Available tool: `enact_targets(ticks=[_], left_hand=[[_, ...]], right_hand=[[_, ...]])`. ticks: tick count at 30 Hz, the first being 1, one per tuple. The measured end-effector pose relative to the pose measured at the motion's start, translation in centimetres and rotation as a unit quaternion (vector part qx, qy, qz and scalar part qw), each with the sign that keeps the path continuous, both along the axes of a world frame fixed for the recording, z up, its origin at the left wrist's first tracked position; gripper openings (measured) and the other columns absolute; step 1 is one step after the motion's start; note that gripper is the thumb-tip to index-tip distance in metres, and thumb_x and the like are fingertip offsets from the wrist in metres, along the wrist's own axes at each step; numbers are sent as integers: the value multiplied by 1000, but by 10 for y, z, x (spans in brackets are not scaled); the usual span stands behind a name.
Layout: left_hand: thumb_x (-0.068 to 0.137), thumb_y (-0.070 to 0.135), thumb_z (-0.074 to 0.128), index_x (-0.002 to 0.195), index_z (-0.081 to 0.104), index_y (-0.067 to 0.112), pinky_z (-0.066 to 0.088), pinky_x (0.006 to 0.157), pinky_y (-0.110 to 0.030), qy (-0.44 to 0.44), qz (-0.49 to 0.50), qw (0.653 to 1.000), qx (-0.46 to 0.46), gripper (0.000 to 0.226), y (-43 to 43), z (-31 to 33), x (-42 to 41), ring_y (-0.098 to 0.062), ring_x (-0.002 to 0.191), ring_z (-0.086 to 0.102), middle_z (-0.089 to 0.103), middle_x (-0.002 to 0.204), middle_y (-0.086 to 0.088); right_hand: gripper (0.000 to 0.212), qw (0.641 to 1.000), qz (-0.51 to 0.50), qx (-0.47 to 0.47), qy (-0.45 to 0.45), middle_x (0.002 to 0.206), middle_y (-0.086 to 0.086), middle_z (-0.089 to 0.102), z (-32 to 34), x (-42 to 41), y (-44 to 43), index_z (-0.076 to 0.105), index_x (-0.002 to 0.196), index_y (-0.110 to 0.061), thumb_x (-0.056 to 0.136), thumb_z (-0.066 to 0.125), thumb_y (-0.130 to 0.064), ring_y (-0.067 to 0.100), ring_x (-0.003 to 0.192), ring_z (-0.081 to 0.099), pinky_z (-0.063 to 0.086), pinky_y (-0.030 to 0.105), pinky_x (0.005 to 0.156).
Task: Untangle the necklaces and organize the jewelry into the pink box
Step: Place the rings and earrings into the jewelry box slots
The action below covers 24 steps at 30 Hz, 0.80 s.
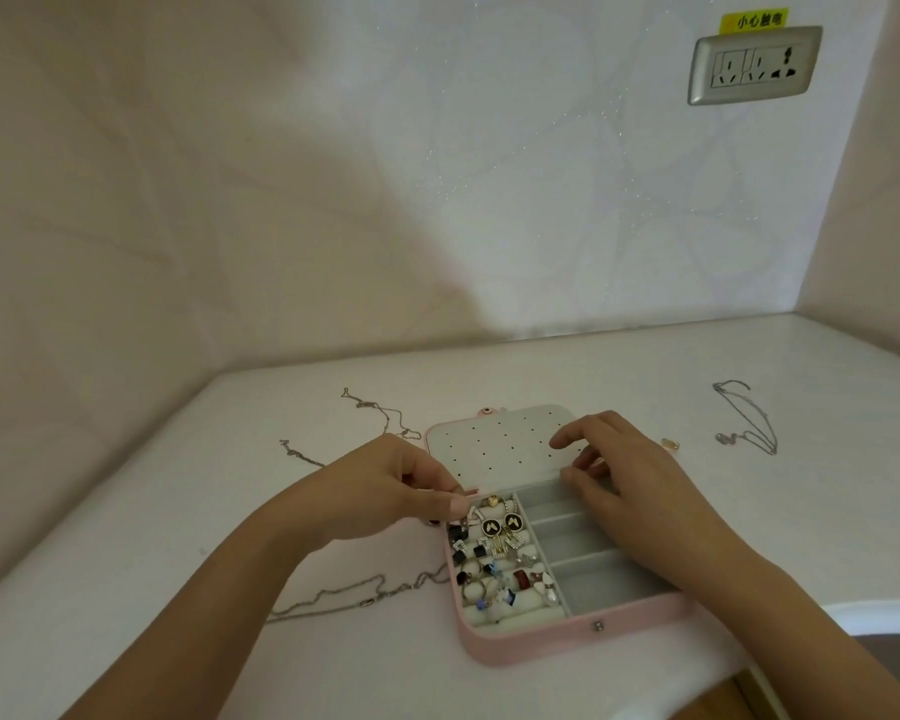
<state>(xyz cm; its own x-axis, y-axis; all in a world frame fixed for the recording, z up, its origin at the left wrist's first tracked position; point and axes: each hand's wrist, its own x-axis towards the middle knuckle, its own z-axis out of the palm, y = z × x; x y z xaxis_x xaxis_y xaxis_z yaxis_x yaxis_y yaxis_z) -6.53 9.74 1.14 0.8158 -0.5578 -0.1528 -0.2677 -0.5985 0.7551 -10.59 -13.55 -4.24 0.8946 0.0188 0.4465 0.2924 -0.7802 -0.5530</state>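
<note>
The pink box lies open on the white table, in front of the person, and its lid is folded back flat on the far side, showing a pale panel with rows of small holes. The left part of the box has soft rolls, and many rings and earrings sit between them; the right part is divided into grey compartments. The left hand is at the far left corner of the box with the fingers bent and the fingertips close together, just above a small silver piece; whether they really pinch it I cannot tell, because it is too small. The right hand lies over the far right part of the box with relaxed, slightly spread fingers; the forefinger reaches onto the lid panel, and this hand grips nothing. Four necklaces are outside the box. One thin chain lies on the table behind the left hand, a second chain is further left, and a third chain runs under the left forearm toward the left wall of the box. A silver necklace lies well apart on the right, and a small golden piece lies between it and the right hand. On the wall a silver socket is mounted under a yellow label.
</note>
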Motion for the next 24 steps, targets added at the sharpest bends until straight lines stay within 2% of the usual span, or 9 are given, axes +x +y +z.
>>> enact_targets(ticks=[3,5,6,7,10,12,16,20,24], left_hand=[[80,34,71,75,76,32,40,78,-24,7,-10,1000,9,7,2,-2,1,-7,82,59,72,96,-3],[80,36,72,76,76,33,42,89,-33,-11,-9,1000,24,6,0,-4,2,-19,93,59,70,101,-4],[80,36,72,76,75,34,42,93,-33,-20,-10,999,30,5,-1,-5,2,-18,98,59,70,101,-2],[80,35,72,75,75,35,41,92,-30,-25,-13,999,34,6,-2,-6,2,-14,97,59,70,100,1],[82,31,71,73,73,36,38,72,-9,-28,-30,998,40,10,-3,-6,1,8,77,55,68,87,11],[84,28,70,75,72,34,35,67,-2,-22,-38,998,42,11,-5,-5,0,14,76,55,66,80,19],[85,28,69,77,72,34,39,83,-7,-13,-49,997,51,10,-6,-7,0,15,88,56,67,86,14],[86,28,67,79,70,32,33,64,-2,-52,-45,995,67,9,-9,-6,-1,20,76,53,61,82,24],[87,32,66,78,67,32,34,62,-2,-88,-44,992,84,9,-12,-9,-2,19,75,51,60,87,20]], right_hand=[[20,1000,2,-7,-1,105,-17,47,0,0,0,58,106,-27,92,55,-13,-5,89,52,43,16,77],[20,1000,5,-9,-2,105,-17,47,0,0,0,58,106,-27,92,55,-13,-6,92,51,43,14,77],[20,1000,6,-10,-2,104,-18,46,0,0,0,58,106,-27,92,55,-12,-6,93,50,42,14,77],[21,1000,7,-10,-3,104,-18,46,0,0,0,58,105,-28,92,54,-12,-6,95,49,42,14,77],[22,1000,7,-13,-5,105,-17,46,-1,1,0,58,105,-27,92,54,-10,-5,92,51,43,15,75],[22,1000,5,-16,-3,106,-17,46,-1,1,0,58,106,-28,92,53,-10,-6,89,51,42,15,75],[23,1000,11,-13,-4,107,-15,47,-1,1,0,58,107,-25,92,52,-8,-4,95,49,41,14,78],[24,1000,10,-17,-5,108,-14,48,-2,1,0,59,107,-25,92,52,-7,-2,93,50,42,16,78],[23,1000,11,-21,0,108,-15,47,-2,1,-1,58,107,-25,92,53,-9,-1,88,53,42,15,77]])
